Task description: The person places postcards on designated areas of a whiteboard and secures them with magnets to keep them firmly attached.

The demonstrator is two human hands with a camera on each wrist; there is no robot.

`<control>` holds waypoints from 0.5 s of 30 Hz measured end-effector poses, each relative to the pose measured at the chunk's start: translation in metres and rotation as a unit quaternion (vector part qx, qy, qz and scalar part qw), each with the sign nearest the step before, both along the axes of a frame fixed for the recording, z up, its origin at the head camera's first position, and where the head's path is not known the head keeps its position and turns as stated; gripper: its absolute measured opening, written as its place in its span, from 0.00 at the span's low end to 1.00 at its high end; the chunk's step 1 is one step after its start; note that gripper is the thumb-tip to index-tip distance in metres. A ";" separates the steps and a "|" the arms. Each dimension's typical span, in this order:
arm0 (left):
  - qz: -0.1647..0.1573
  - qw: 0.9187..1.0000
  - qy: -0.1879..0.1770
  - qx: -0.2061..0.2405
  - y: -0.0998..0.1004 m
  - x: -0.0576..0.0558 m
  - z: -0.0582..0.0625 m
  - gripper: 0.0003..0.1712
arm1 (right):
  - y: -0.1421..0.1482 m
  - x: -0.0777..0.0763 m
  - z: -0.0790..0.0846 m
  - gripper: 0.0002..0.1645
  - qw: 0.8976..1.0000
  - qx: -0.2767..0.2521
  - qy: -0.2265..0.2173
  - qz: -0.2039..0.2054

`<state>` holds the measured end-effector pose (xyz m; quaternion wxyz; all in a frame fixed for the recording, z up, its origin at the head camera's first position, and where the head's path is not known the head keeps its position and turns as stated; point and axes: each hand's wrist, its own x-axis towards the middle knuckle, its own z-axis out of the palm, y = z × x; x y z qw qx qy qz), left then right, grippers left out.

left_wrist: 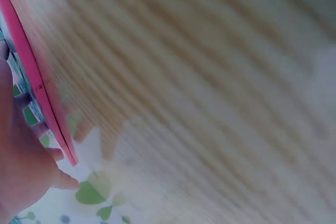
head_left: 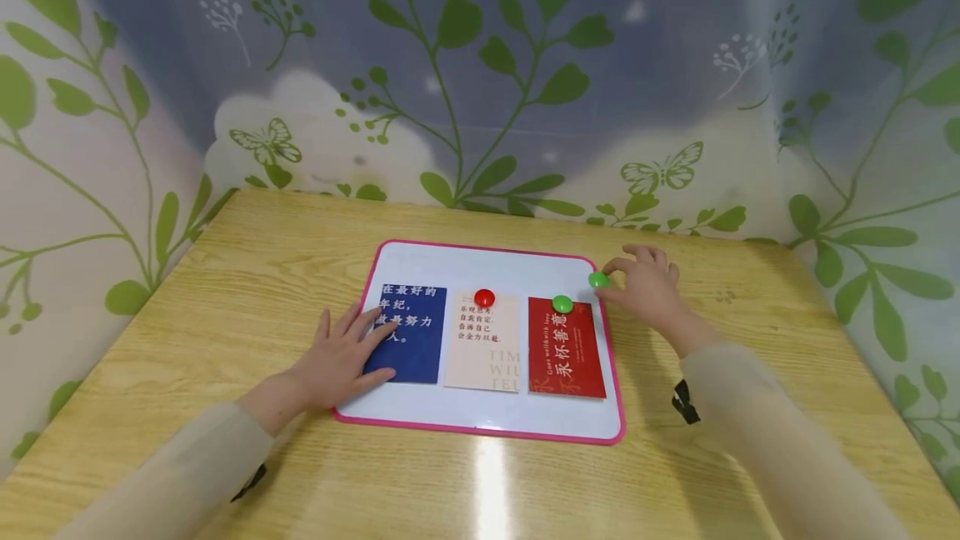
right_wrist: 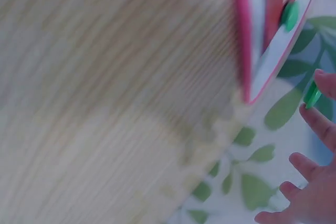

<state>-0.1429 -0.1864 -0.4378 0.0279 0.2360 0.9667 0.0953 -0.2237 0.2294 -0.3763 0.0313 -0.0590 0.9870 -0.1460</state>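
Observation:
A whiteboard (head_left: 495, 268) with a pink rim lies on the table, bearing a blue card (head_left: 416, 357), a cream card (head_left: 468, 365) and a red card (head_left: 581, 357). My left hand (head_left: 341, 361) rests with spread fingers over the board's left edge and the blue card. Between thumb and index finger my right hand (head_left: 647, 286) pinches a green round magnet (head_left: 598, 279) at the board's upper right corner; the right wrist view shows the pinched magnet (right_wrist: 312, 95) raised above the board. Another green magnet (head_left: 562, 303) sits on the red card's top, and a red magnet (head_left: 484, 297) on the cream card's.
Wood-grain tabletop (head_left: 262, 273) surrounds the board. Behind it and at both sides stands a covering (head_left: 510, 123) printed with leaves and butterflies. A bright light reflection falls on the table in front of the board.

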 end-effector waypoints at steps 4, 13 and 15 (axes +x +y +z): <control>0.002 1.000 -0.013 0.000 0.000 -0.001 0.002 0.36 | -0.024 -0.002 0.004 0.23 1.000 0.008 0.004 0.021; 0.010 0.999 -0.044 -0.021 0.001 -0.002 0.010 0.37 | -0.067 -0.009 0.004 0.20 0.998 -0.005 0.007 0.054; 0.008 0.999 -0.043 -0.023 0.001 -0.002 0.012 0.37 | -0.077 -0.010 0.004 0.19 0.998 -0.008 0.008 0.061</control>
